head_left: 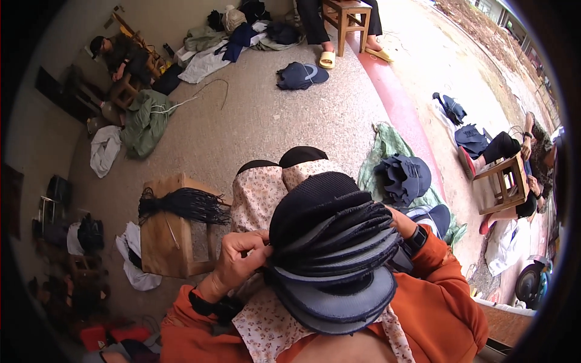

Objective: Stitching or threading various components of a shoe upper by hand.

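A thick stack of dark caps (333, 236) is in front of my chest, with layered edges and grey-lined brims fanned toward me. My left hand (242, 260) is closed in a pinch against the stack's left edge; what lies between the fingertips is too small to make out. At the right side, my right hand (402, 222) grips the stack, its fingers mostly hidden behind the caps. Beyond the stack, a flowered cloth (257, 196) covers my knees. Left of my legs, a bundle of black cords (184, 204) and a thin pointed stick (173, 233) lie on a wooden stool (158, 251).
More dark caps (405, 178) lie on a green sack (372, 151) to my right. Another cap bundle (299, 75) rests on the floor ahead. A green sack (145, 124) stands at the left. Other people sit at the far left, ahead and on the right.
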Action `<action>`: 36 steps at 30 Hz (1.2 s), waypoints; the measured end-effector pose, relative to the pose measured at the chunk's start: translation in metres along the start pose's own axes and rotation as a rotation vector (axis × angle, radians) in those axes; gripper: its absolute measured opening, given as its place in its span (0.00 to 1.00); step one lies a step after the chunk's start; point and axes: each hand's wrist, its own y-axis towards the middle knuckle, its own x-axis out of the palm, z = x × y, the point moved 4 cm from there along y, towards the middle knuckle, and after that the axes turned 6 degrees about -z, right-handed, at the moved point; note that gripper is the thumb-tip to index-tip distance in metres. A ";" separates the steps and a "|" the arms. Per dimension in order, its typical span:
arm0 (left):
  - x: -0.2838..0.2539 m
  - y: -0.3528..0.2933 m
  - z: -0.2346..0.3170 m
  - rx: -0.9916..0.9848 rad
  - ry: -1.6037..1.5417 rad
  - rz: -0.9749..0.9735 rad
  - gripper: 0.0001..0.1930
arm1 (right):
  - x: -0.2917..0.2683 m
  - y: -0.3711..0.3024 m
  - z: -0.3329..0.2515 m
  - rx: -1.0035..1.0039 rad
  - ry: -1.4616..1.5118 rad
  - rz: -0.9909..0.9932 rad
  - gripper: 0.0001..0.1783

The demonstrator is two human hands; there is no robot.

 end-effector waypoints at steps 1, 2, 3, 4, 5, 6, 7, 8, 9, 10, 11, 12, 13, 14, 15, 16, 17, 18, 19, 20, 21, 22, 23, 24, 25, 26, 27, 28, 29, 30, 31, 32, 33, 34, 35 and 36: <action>0.000 0.002 0.002 0.006 0.012 -0.023 0.10 | -0.026 0.010 0.036 -0.402 -0.354 0.045 0.25; -0.006 0.000 -0.007 -0.057 -0.062 -0.045 0.10 | -0.012 -0.002 0.015 -0.388 -0.384 0.055 0.23; -0.009 -0.003 -0.013 -0.120 -0.132 -0.065 0.11 | 0.005 -0.014 -0.010 -0.375 -0.415 0.063 0.22; -0.010 -0.003 -0.012 -0.091 -0.101 -0.061 0.11 | 0.006 -0.012 -0.012 -0.425 -0.377 0.068 0.22; -0.009 -0.003 -0.013 -0.092 -0.101 -0.104 0.11 | 0.009 -0.012 -0.014 -0.474 -0.339 0.083 0.22; -0.013 -0.005 -0.018 -0.111 -0.201 -0.049 0.10 | 0.016 -0.011 -0.020 -0.592 -0.330 0.124 0.23; -0.015 -0.006 -0.023 -0.132 -0.299 0.005 0.09 | 0.024 -0.010 -0.022 -0.550 -0.158 0.169 0.19; -0.017 -0.002 -0.026 -0.023 -0.437 0.041 0.05 | 0.020 -0.003 -0.019 -0.643 -0.369 0.142 0.16; -0.013 0.006 -0.011 -0.019 -0.459 0.093 0.02 | 0.015 0.011 -0.016 -0.722 -0.576 0.089 0.14; -0.011 0.012 -0.006 -0.038 -0.458 0.043 0.05 | 0.012 0.014 -0.009 -0.724 -0.570 0.106 0.14; -0.009 0.014 0.000 -0.053 -0.460 -0.003 0.10 | 0.014 0.017 -0.008 -0.695 -0.567 0.118 0.12; -0.003 0.022 0.007 -0.058 -0.461 -0.019 0.10 | 0.015 0.018 -0.005 -0.663 -0.565 0.134 0.10; 0.008 0.033 0.018 0.006 -0.257 -0.130 0.15 | 0.017 0.020 -0.002 -0.661 -0.563 0.151 0.10; 0.017 0.040 0.029 0.074 -0.047 -0.232 0.19 | 0.018 0.022 -0.002 -0.708 -0.568 0.184 0.10; 0.016 0.047 0.034 0.074 -0.045 -0.241 0.19 | 0.018 0.021 -0.002 -0.755 -0.574 0.218 0.10; 0.018 0.052 0.033 -0.049 -0.078 -0.347 0.21 | 0.017 0.018 -0.003 -0.790 -0.606 0.258 0.09; 0.019 0.052 0.031 -0.176 -0.110 -0.446 0.23 | 0.017 0.015 -0.004 -0.792 -0.602 0.263 0.09; 0.017 0.047 0.040 0.179 0.129 -0.505 0.22 | 0.016 0.014 -0.003 -0.699 -0.496 0.240 0.09; 0.012 0.043 0.031 0.176 0.130 -0.509 0.22 | 0.014 0.014 0.000 -0.605 -0.388 0.215 0.08; 0.007 0.041 0.017 0.170 0.119 -0.520 0.19 | 0.010 0.016 0.006 -0.643 -0.182 0.196 0.08; 0.000 0.041 0.003 0.161 0.106 -0.524 0.16 | 0.008 0.013 0.004 -0.643 -0.180 0.201 0.08; -0.008 0.042 -0.011 0.126 0.054 -0.542 0.16 | 0.004 0.008 0.003 -0.526 -0.040 0.171 0.08; -0.003 0.042 -0.004 0.123 0.049 -0.545 0.16 | -0.001 0.003 0.003 -0.404 0.100 0.141 0.08; 0.002 0.043 0.007 -0.031 -0.003 -0.440 0.18 | -0.004 0.000 0.000 -0.371 0.043 0.077 0.09; 0.003 0.045 0.009 -0.185 -0.054 -0.332 0.20 | -0.009 0.004 0.009 -0.368 0.048 0.082 0.09; 0.003 0.051 0.009 -0.187 -0.051 -0.330 0.20 | -0.012 0.012 0.022 -0.366 0.063 -0.008 0.10; 0.003 0.065 0.007 0.005 0.054 -0.462 0.18 | -0.012 0.016 0.024 -0.360 0.076 -0.086 0.10; 0.005 0.072 0.006 0.199 0.159 -0.589 0.15 | -0.016 0.012 0.026 -0.270 0.073 -0.116 0.12; 0.005 0.072 0.004 0.197 0.157 -0.596 0.15 | -0.018 0.011 0.027 -0.271 0.078 -0.110 0.12; 0.004 0.071 0.003 0.227 0.167 -0.595 0.16 | -0.018 0.010 0.026 -0.372 0.001 -0.121 0.14; 0.004 0.069 0.002 0.256 0.176 -0.594 0.18 | -0.017 0.008 0.025 -0.472 -0.077 -0.129 0.15; 0.003 0.064 0.003 0.285 0.192 -0.582 0.19 | -0.016 0.007 0.025 -0.474 -0.073 -0.133 0.15; 0.002 0.059 0.003 0.311 0.207 -0.571 0.21 | -0.012 0.005 0.023 -0.518 -0.077 -0.186 0.17; 0.001 0.053 0.004 0.336 0.223 -0.560 0.22 | -0.008 0.003 0.023 -0.562 -0.078 -0.239 0.19; -0.001 0.049 0.004 0.361 0.238 -0.546 0.24 | -0.008 0.001 0.026 -0.563 -0.072 -0.246 0.19; -0.003 0.045 0.003 0.384 0.254 -0.530 0.25 | -0.012 -0.003 0.034 -0.491 0.052 -0.239 0.21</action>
